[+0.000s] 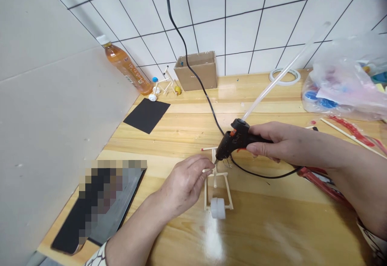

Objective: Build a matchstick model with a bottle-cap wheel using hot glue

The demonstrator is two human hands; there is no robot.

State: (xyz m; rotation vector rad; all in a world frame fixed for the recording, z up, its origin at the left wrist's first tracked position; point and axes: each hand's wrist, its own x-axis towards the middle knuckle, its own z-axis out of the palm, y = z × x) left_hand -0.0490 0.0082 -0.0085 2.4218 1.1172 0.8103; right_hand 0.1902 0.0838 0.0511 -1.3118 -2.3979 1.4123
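My right hand [273,141] is wrapped around the handle of a black hot glue gun [237,137], and a long clear glue stick [272,84] rises from its back. The gun's nozzle points down at a small frame of thin wooden sticks [228,191] on the table, close to my left fingertips. With thumb and fingers pinched, my left hand [186,181] grips a short wooden stick [205,171] at the frame's upper part. A white round wheel-like piece [218,208] sits at the frame's near end. My left fingers partly cover the joint.
A black cord [196,76] hangs across the table. Behind stand a cardboard box [196,74], a drink bottle [128,66] and another stick model [165,84]. Black paper [147,115] and a tablet [133,195] lie left; a tape roll [284,81], plastic bag [341,92] and red-handled tool [320,183] right.
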